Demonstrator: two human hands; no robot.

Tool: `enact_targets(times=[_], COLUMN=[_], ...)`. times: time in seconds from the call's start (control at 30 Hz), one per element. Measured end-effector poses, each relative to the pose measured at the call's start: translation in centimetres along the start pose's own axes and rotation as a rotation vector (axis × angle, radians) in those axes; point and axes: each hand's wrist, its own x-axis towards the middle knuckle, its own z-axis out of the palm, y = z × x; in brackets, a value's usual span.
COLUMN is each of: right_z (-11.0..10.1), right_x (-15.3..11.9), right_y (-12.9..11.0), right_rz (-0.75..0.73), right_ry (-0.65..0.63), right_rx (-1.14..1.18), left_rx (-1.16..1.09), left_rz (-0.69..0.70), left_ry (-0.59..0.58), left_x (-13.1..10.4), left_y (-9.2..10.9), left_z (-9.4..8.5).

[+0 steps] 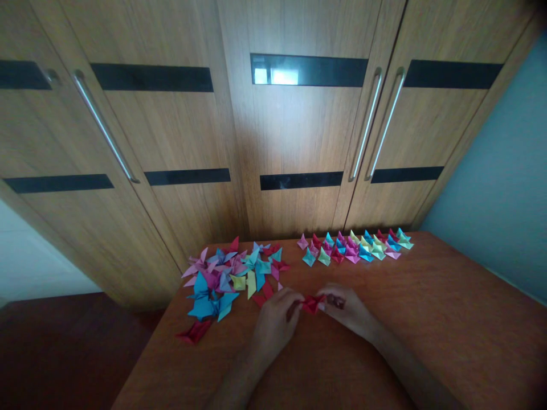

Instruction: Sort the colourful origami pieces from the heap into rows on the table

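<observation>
Two bare forearms [243, 373] come in from the bottom edge, reaching over a brown wooden table [337, 364]. Left hand [277, 319]: fingers curled, thumb and fingertips closed on one end of a small red folded paper [311, 305]. Right hand [348, 307]: partly curled, fingertips pinched at the other end. Paper sits between the two hands, just above or on the tabletop (cannot tell which), its exact folds too blurred to read.

Beside and beyond the left hand, a loose heap of folded papers [213, 279], blue, pink, purple, yellow and red, pieces overlapping at all angles. One dark red piece [195, 331] lies near the table's left edge, just apart from the heap.

Farther back, right of centre: close rows of small pointed paper shapes [351, 250], tips upward, colours mixed (pink, red, blue, yellow, pale green).

Behind the table, a wooden cupboard [294, 131] with dark strips [310, 70] and long metal handles [366, 125]; window light reflected in one upper strip. Blue-grey wall [499, 188] to the right.
</observation>
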Motion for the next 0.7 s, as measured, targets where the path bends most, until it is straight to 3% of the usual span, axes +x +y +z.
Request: enact_targets(times=[0.2,0.57,0.7], right_z=[-0.3,-0.4,-1.7], right_x=[0.0,0.0,-0.2], right_y=[-0.9,-1.3,-1.2], right_rz=[-0.047,-0.061,-0.014], right_ry=[0.000,-0.009,-0.063], right_rx=[-0.020,0.016,0.018], left_rx=[-0.119,-0.221,-0.289], left_rz=[-0.101,-0.211,-0.228], left_ry=[0.059,0.006,-0.012], left_x=[-0.1,0.0,-0.3], left_y=[-0.2,0.1,0.1], left_z=[0.8,0.9,1.4])
